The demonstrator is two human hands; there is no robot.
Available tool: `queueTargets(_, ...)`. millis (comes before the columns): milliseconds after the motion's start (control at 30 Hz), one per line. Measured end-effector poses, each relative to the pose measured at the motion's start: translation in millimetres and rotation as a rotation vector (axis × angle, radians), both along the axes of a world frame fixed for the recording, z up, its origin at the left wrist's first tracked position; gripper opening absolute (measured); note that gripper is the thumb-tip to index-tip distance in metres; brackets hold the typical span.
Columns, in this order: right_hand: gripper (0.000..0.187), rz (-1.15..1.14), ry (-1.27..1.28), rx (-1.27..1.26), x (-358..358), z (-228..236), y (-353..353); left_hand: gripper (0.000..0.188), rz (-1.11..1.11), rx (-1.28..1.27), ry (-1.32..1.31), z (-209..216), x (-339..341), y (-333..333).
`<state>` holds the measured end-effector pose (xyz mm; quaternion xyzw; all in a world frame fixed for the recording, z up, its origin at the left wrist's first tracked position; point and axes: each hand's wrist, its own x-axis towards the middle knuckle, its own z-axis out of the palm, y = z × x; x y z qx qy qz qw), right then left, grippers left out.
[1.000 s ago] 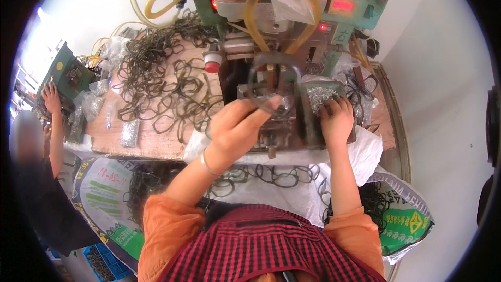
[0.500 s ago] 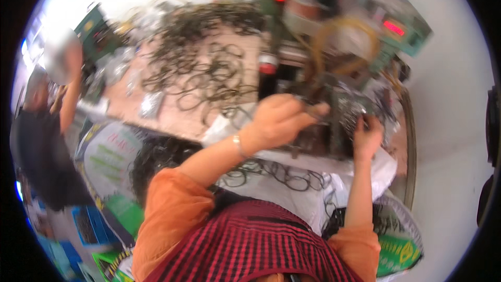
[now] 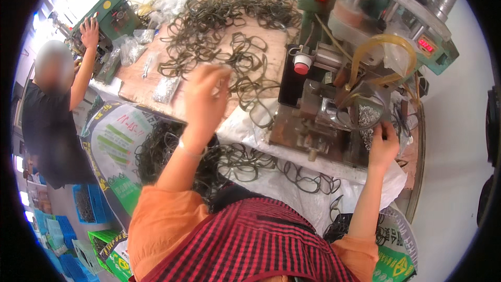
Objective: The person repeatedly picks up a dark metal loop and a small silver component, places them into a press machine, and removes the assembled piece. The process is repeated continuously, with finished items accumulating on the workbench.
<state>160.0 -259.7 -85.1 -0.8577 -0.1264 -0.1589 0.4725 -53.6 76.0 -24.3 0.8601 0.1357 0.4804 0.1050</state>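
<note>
My left hand (image 3: 204, 96) hangs over the near edge of the loops, smeared by motion, so whether its fingers hold anything does not show. Beneath and beyond it, dark rubber-like loops (image 3: 245, 55) lie spread and heaped on the wooden table (image 3: 143, 86). At the press machine (image 3: 323, 94), my right hand (image 3: 385, 149) has its fingers bent together beside a heap of small silvery metal pieces (image 3: 368, 117). Anything pinched there is too small to make out. A clear, curved-edged cover or dish (image 3: 360, 109) sits over part of that heap.
A red button (image 3: 301, 67) and a yellowish hose (image 3: 360, 57) are on the machine. Left stand another person (image 3: 52, 120) and a green machine (image 3: 112, 13). Printed sacks (image 3: 117, 151) hold more loops below the table. Bags of small parts (image 3: 166, 89) lie on it.
My left hand has swung left, away from the machine's front to above the loops. The right hand stays by the metal pieces. The whole view has shifted, bringing more of the left side in.
</note>
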Motion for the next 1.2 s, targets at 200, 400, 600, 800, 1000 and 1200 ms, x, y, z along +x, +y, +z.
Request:
queueTargets(200,0.020,0.139,0.034,0.120,3.6,-7.2,29.5,0.013,0.041,0.227,0.670,-40.7,78.3,1.4)
queueTargets(400,0.018,-0.055,-0.030,0.139,-13.8,-32.8,-45.8,0.009,0.030,0.382,0.664,-48.2,102.1,68.7)
queueTargets(600,0.019,0.211,0.016,0.179,-57.7,54.1,-3.1,0.022,0.020,0.048,0.405,33.8,82.5,78.1)
queueTargets(800,0.028,0.330,0.084,0.581,-49.0,33.6,77.9,0.020,-0.109,-0.397,0.310,-48.6,34.4,14.4)
queueTargets(1000,0.039,0.512,0.331,0.866,-42.2,37.6,81.5,0.019,-0.078,-0.344,0.557,-99.0,9.1,36.8)
queueTargets(1200,0.039,0.537,0.480,0.925,-51.9,66.2,83.5,0.013,-0.063,-0.669,-0.043,-64.4,6.5,-3.8)
